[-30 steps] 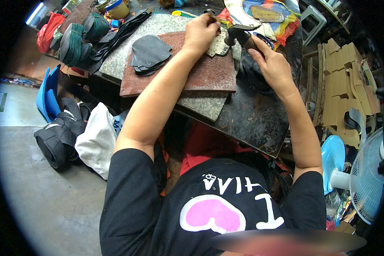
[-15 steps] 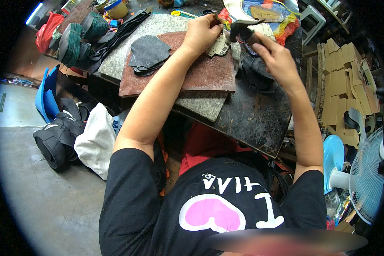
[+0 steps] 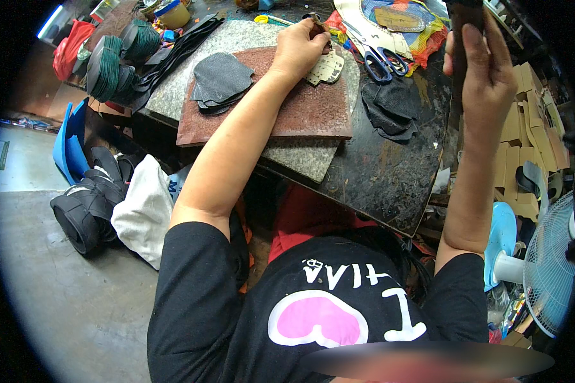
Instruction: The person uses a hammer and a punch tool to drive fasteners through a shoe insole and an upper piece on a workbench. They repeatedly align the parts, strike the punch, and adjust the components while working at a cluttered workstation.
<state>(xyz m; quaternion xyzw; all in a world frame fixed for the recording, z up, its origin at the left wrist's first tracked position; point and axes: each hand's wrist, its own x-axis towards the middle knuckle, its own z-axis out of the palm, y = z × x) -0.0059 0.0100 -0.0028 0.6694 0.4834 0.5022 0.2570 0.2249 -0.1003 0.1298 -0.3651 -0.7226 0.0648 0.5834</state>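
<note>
My left hand (image 3: 298, 50) pinches a small dark-ended tool (image 3: 312, 16) that looks like a punch, mostly hidden by the fingers. Beneath those fingertips, a cream template (image 3: 329, 69) with small holes and marks lies on a reddish-brown board (image 3: 319, 112). What lies under the template cannot be made out. Raised at the upper right, my right hand (image 3: 485, 70) is closed round the dark handle of a hammer (image 3: 465, 19), whose head is out of view. Stacked dark grey leather pieces (image 3: 220, 76) rest on the board, left of my left forearm.
Below the board is a grey stone slab (image 3: 300, 159) on a black worktable (image 3: 383, 182). Blue-handled scissors (image 3: 380, 66) and black leather pieces (image 3: 390, 107) lie to its right. Green cord spools (image 3: 105, 67) stand at left; a fan (image 3: 549, 262) is at lower right.
My right hand has swung the hammer up and to the right, away from my left hand. The scissors and black leather pieces show more fully. My left hand has barely moved.
</note>
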